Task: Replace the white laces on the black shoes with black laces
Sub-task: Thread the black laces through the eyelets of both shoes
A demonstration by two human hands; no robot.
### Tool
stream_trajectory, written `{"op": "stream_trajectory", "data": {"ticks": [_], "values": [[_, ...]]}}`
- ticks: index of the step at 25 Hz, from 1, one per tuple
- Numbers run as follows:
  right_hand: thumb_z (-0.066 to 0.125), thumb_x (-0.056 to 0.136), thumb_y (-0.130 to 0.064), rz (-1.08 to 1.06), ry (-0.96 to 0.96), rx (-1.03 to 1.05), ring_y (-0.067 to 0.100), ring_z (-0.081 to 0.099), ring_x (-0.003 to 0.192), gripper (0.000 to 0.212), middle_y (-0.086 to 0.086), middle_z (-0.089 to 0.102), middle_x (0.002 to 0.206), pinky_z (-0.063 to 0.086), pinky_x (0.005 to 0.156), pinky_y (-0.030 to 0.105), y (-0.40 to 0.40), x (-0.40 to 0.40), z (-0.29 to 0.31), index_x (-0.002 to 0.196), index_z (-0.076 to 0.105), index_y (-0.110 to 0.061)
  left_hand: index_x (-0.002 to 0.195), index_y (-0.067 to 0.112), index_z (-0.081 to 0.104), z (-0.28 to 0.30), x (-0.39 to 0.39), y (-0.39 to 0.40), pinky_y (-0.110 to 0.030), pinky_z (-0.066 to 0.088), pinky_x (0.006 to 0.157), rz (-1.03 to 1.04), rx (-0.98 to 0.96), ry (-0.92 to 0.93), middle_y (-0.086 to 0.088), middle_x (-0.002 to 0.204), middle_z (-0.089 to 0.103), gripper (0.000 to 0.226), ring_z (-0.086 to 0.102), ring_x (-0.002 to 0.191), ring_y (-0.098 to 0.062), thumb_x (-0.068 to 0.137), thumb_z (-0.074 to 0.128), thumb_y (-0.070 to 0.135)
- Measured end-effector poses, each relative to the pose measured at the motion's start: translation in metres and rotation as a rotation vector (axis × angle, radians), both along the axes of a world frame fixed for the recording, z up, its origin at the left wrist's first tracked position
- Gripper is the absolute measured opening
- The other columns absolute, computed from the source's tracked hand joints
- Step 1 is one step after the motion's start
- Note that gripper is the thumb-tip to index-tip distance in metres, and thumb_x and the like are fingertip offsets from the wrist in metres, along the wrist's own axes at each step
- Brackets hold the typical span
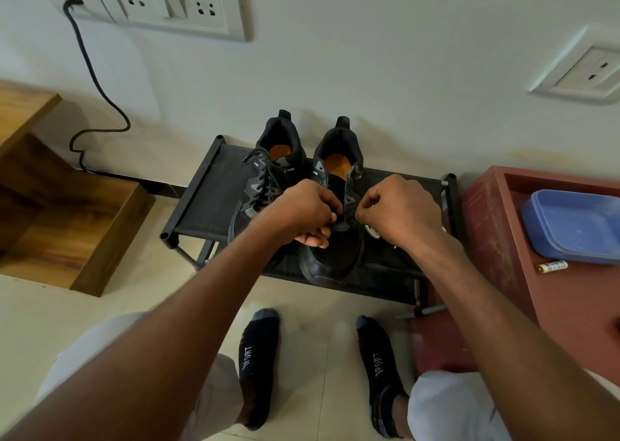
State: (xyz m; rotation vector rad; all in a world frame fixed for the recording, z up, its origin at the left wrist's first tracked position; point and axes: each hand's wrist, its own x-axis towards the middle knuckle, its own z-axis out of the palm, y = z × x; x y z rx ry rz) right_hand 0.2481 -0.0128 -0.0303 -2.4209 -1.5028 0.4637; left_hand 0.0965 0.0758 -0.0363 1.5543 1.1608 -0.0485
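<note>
On rack (201,202), L hand (302,211) & R hand (399,211) pinch right shoe (335,256) eyelets.

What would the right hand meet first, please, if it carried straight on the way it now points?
Probably the right shoe: the right hand points inward at its eyelet flap, fingers curled almost against it. Depth is unclear, so contact may already exist.

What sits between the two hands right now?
In the head view, the right shoe's tongue and eyelet rows lie between the left hand and right hand.
</note>
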Motion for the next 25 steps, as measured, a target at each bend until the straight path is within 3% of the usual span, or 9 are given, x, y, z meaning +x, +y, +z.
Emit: {"op": "stream_trajectory", "data": {"ticks": [6, 16, 20, 25], "values": [[0.077, 0.091, -0.027, -0.027, 0.036, 0.014, 0.013, 0.070, 0.082, 0.006, -0.009, 0.075, 0.085, 0.061, 0.075, 0.036, -0.0014, -0.0063, -0.0004, 0.088, 0.082, -0.029, 0.112, 0.020, 0.068, -0.0010, 0.0011, -0.0038, -0.023, 0.055, 0.047, 0.028, -0.018, -0.006, -0.011, 0.070, 0.066, 0.020, 0.071, 0.058, -0.021, 0.109, 0.050, 0.011], [0.079, 0.088, -0.028, -0.125, 0.164, -0.011, 0.008, 0.069, 0.082, 0.011, -0.015, 0.075, 0.083, 0.058, 0.073, 0.032, 0.0023, 0.0014, -0.0057, 0.079, 0.082, -0.034, 0.110, 0.015, 0.070, 0.0013, 0.0022, -0.0035, -0.024, 0.057, 0.052, 0.047, -0.054, 0.002, -0.008, 0.070, 0.064, 0.021, 0.068, 0.056, -0.018, 0.109, 0.049, 0.011], [0.081, 0.087, -0.030, -0.123, 0.150, -0.045, 0.008, 0.068, 0.078, 0.006, -0.013, 0.074, 0.081, 0.054, 0.065, 0.029, 0.0015, 0.0018, -0.0041, 0.082, 0.083, -0.032, 0.108, 0.016, 0.071, 0.0011, 0.0022, -0.0051, -0.023, 0.055, 0.050, 0.066, -0.047, -0.004, -0.007, 0.069, 0.064, 0.021, 0.065, 0.053, -0.017, 0.108, 0.051, 0.010], [0.079, 0.089, -0.029, -0.115, 0.104, -0.050, 0.010, 0.068, 0.078, 0.006, -0.011, 0.075, 0.083, 0.055, 0.068, 0.031, 0.0015, 0.0005, -0.0032, 0.085, 0.082, -0.031, 0.108, 0.015, 0.072, 0.0006, 0.0030, -0.0054, -0.022, 0.053, 0.048, 0.083, -0.039, -0.015, -0.007, 0.067, 0.063, 0.022, 0.064, 0.052, -0.017, 0.108, 0.050, 0.009]]}}
